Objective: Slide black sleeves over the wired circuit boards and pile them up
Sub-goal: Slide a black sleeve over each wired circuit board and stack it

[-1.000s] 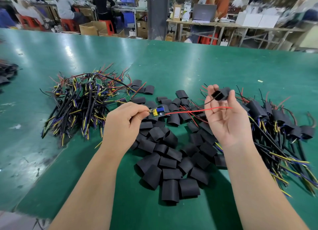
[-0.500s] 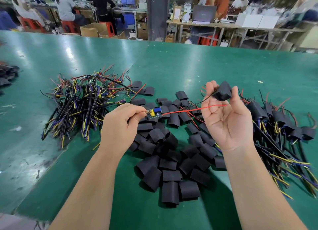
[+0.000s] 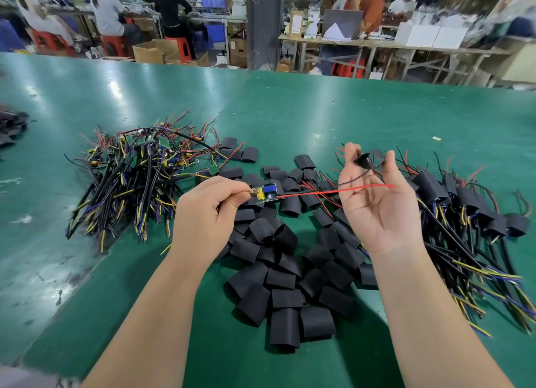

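Now I am watching the left hand (image 3: 203, 222) pinching one end of a small blue-and-yellow wired circuit board (image 3: 265, 193), fingers curled tight, holding it above the middle of the green work table (image 3: 319, 120). Its thin red wire (image 3: 333, 191) and thin black wire (image 3: 356, 178) are stretching across the upturned right hand (image 3: 374, 205), which is pinching a short black tube sleeve (image 3: 364, 161) between thumb and fingertip, not yet on the board. Loose flat black sleeves (image 3: 284, 295) are lying heaped toward the near edge, bare wired boards (image 3: 130, 170) are tangling toward the left edge, and sleeved boards (image 3: 464, 202) are piling toward the right edge.
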Action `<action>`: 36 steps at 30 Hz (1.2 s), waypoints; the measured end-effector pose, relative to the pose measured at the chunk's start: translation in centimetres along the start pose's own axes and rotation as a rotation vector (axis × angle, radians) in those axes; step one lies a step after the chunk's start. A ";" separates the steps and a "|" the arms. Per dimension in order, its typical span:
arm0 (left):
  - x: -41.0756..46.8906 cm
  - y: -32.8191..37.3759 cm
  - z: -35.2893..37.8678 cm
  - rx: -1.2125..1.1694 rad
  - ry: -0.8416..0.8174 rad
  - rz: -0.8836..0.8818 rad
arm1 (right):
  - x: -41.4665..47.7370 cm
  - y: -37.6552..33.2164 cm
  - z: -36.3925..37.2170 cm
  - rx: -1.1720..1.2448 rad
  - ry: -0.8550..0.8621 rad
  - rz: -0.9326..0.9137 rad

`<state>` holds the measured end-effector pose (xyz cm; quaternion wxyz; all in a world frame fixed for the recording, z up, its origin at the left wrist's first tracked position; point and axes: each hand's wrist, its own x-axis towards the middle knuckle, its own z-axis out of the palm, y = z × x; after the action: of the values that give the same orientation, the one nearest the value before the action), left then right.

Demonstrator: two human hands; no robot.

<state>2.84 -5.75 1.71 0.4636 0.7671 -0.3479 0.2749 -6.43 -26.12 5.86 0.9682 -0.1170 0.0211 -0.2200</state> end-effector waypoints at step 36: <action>0.1 -0.8 -0.2 0.119 0.033 -0.171 | -0.6 -0.2 -0.5 -0.385 -0.096 -0.007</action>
<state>3.51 -5.37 1.45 0.4445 0.8157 -0.2564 0.2671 -7.10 -26.14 5.46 0.9271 -0.3103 0.0159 -0.2096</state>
